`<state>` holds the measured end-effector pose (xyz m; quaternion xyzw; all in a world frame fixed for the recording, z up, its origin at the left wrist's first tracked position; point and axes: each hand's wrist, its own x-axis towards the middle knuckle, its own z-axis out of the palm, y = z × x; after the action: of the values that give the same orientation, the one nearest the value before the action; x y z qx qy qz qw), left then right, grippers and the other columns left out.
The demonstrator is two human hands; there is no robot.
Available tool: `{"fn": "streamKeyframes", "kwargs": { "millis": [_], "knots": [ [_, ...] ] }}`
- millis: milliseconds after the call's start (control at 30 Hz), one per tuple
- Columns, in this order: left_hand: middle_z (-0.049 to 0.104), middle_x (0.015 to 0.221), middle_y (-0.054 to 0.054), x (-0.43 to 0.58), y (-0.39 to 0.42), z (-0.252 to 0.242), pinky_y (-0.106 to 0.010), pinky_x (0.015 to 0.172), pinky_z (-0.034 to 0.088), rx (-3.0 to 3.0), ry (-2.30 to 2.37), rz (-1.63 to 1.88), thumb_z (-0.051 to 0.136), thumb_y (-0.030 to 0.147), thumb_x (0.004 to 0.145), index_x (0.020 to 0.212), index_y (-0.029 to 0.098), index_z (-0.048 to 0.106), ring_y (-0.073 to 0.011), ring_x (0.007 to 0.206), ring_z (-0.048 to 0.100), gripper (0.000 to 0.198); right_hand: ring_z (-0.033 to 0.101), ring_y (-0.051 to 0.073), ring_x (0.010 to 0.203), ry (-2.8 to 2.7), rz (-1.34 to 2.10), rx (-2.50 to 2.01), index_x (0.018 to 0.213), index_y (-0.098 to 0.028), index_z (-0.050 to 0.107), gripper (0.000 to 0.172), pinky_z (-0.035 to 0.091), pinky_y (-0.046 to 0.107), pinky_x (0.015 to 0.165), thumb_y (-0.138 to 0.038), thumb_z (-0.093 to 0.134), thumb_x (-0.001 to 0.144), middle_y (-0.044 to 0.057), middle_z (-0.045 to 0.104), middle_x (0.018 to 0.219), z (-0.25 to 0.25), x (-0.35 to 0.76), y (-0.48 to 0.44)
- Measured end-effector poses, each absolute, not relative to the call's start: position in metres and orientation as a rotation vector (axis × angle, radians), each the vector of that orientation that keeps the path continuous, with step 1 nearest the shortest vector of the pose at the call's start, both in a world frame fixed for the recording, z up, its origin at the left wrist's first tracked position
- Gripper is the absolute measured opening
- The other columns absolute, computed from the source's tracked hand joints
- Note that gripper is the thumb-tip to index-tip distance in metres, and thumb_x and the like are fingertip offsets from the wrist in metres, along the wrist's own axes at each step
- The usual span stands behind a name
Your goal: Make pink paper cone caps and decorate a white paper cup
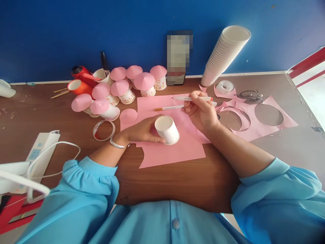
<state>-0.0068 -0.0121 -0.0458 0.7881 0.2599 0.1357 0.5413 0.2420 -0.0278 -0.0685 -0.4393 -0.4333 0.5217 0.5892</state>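
My left hand [147, 129] is wrapped round a white paper cup [167, 129], which stands upside down over pink paper [175, 154]. Small coloured marks show near the cup's lower rim. Between the fingers of my right hand [201, 110] is a white marker with a red end [190, 98], its tip pointing left. An orange-tipped marker [169, 108] lies on the pink paper just below, partly hidden by my right hand. Left of the paper sits a loose pink cone [128, 116].
Several decorated cups with pink cone tops [144, 82] stand at the back left, near a red glue gun [85, 76]. A phone [179, 57] and tall cup stack [225, 54] lean on the blue wall. Cut pink scraps [269, 115] lie right, a tape roll [104, 130] left.
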Motion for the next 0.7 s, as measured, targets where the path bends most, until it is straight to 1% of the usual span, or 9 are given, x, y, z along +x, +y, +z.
{"fn": "streamKeyframes", "kwargs": {
  "millis": [67, 133, 300, 333, 400, 467, 533, 600, 700],
  "knots": [
    [0.077, 0.119, -0.014, -0.006, -0.013, -0.047, -0.052, 0.091, 0.063, 1.703, 0.639, 0.459, 0.077, 0.072, 0.077, 0.128, 0.025, 0.066, -0.0365, 0.116, 0.072, 0.07, 0.056, 0.017, 0.064, -1.023, 1.141, -1.048, 0.094, -0.029, 0.061, 0.033, 0.057, 0.037, 0.074, -0.062, 0.06, 0.091, -0.001, 0.058, 0.074, -0.062, 0.248, -0.027],
    [0.078, 0.11, -0.015, -0.005, -0.015, -0.048, -0.052, 0.083, 0.064, 1.575, 0.677, 0.594, 0.064, 0.085, 0.077, 0.124, 0.024, 0.069, -0.0381, 0.108, 0.075, 0.078, 0.058, 0.018, 0.068, -1.055, 1.077, -1.064, 0.104, -0.029, 0.065, 0.037, 0.057, 0.038, 0.075, -0.062, 0.051, 0.096, 0.002, 0.063, 0.08, -0.054, 0.251, -0.029],
    [0.074, 0.127, -0.015, 0.002, -0.021, -0.05, -0.059, 0.097, 0.062, 1.242, 0.626, 0.706, 0.053, 0.088, 0.082, 0.128, 0.022, 0.067, -0.0388, 0.116, 0.073, 0.081, 0.068, 0.021, 0.077, -1.236, 0.943, -1.113, 0.126, -0.033, 0.06, 0.047, 0.058, 0.043, 0.079, -0.067, 0.038, 0.102, 0.009, 0.074, 0.111, -0.039, 0.237, -0.049],
    [0.073, 0.13, -0.015, 0.003, -0.022, -0.051, -0.059, 0.098, 0.062, 1.205, 0.63, 0.708, 0.052, 0.088, 0.082, 0.129, 0.022, 0.066, -0.0383, 0.117, 0.073, 0.082, 0.071, 0.022, 0.082, -1.269, 0.899, -1.134, 0.131, -0.035, 0.057, 0.047, 0.059, 0.044, 0.081, -0.066, 0.034, 0.104, 0.009, 0.073, 0.116, -0.037, 0.232, -0.054],
    [0.071, 0.133, -0.015, 0.005, -0.023, -0.052, -0.058, 0.098, 0.063, 1.181, 0.645, 0.699, 0.052, 0.088, 0.083, 0.132, 0.022, 0.064, -0.0375, 0.118, 0.072, 0.083, 0.073, 0.027, 0.105, -1.35, 0.783, -1.159, 0.137, -0.039, 0.051, 0.043, 0.059, 0.049, 0.092, -0.062, 0.034, 0.106, 0.009, 0.068, 0.133, -0.037, 0.225, -0.063],
    [0.073, 0.13, -0.015, 0.006, -0.023, -0.054, -0.056, 0.096, 0.064, 1.199, 0.648, 0.675, 0.053, 0.087, 0.082, 0.131, 0.022, 0.065, -0.0371, 0.119, 0.071, 0.082, 0.062, 0.033, 0.133, -1.498, 0.686, -1.107, 0.142, -0.042, 0.044, 0.047, 0.054, 0.056, 0.105, -0.065, 0.048, 0.101, 0.009, 0.056, 0.152, -0.038, 0.221, -0.068],
    [0.075, 0.124, -0.015, 0.005, -0.022, -0.055, -0.055, 0.094, 0.064, 1.225, 0.646, 0.631, 0.053, 0.086, 0.084, 0.126, 0.022, 0.066, -0.0372, 0.12, 0.071, 0.078, 0.046, 0.037, 0.151, -1.676, 0.628, -1.014, 0.148, -0.042, 0.038, 0.066, 0.047, 0.062, 0.114, -0.065, 0.066, 0.092, 0.009, 0.044, 0.163, -0.04, 0.221, -0.07],
    [0.076, 0.119, -0.014, 0.005, -0.021, -0.057, -0.052, 0.091, 0.065, 1.221, 0.634, 0.592, 0.056, 0.085, 0.083, 0.121, 0.023, 0.068, -0.0373, 0.121, 0.07, 0.073, 0.037, 0.037, 0.156, -1.834, 0.596, -0.953, 0.152, -0.04, 0.032, 0.079, 0.042, 0.063, 0.119, -0.059, 0.075, 0.088, 0.012, 0.041, 0.165, -0.041, 0.221, -0.069],
    [0.076, 0.118, -0.013, 0.005, -0.02, -0.058, -0.047, 0.091, 0.064, 1.148, 0.598, 0.568, 0.067, 0.08, 0.08, 0.12, 0.023, 0.068, -0.0366, 0.123, 0.068, 0.07, 0.043, 0.036, 0.153, -1.971, 0.516, -0.994, 0.153, -0.037, 0.03, 0.075, 0.043, 0.061, 0.12, -0.047, 0.074, 0.093, 0.014, 0.049, 0.159, -0.042, 0.221, -0.069]
  ]
}}
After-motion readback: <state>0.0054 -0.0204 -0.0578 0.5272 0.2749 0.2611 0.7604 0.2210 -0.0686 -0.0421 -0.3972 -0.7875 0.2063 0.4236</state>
